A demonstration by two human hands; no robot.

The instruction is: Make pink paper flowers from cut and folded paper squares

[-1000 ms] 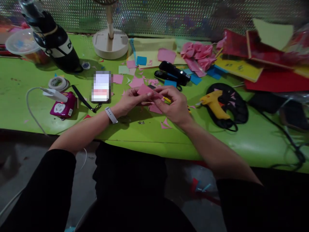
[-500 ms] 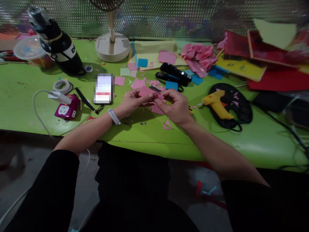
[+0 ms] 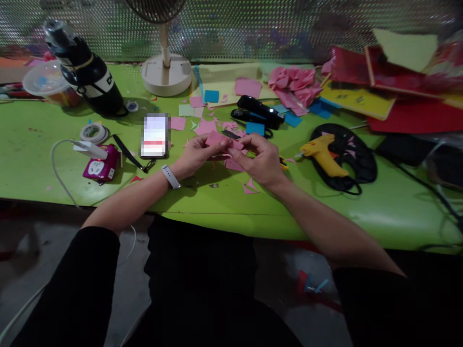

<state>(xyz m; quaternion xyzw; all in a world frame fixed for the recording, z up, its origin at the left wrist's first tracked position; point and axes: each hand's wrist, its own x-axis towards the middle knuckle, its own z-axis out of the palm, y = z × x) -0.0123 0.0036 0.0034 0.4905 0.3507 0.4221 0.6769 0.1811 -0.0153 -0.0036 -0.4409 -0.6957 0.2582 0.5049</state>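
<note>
A small piece of pink paper (image 3: 219, 139) is pinched between both hands above the green table (image 3: 202, 202). My left hand (image 3: 200, 153), with a pale band at the wrist, grips its left part between thumb and fingers. On the other side, my right hand (image 3: 261, 159) holds the right part, its thumb close to the left thumb. Pink scraps lie under and around the hands, among them a cut piece (image 3: 250, 187) nearer the table edge. Behind the hands is a black stapler (image 3: 258, 111) with a blue paper square (image 3: 255, 128) by it.
A phone (image 3: 155, 136), a purple socket adapter (image 3: 103, 164), a tape roll (image 3: 93, 132) and a black bottle (image 3: 92, 77) stand left. A fan base (image 3: 166, 77) is at the back. Rightward lie a yellow glue gun (image 3: 327, 155) on a black pad, crumpled pink paper (image 3: 294, 86) and red packets (image 3: 405, 118).
The view has shifted slightly. Both hands keep hold of the pink paper, with only a slight movement of the fingers.
</note>
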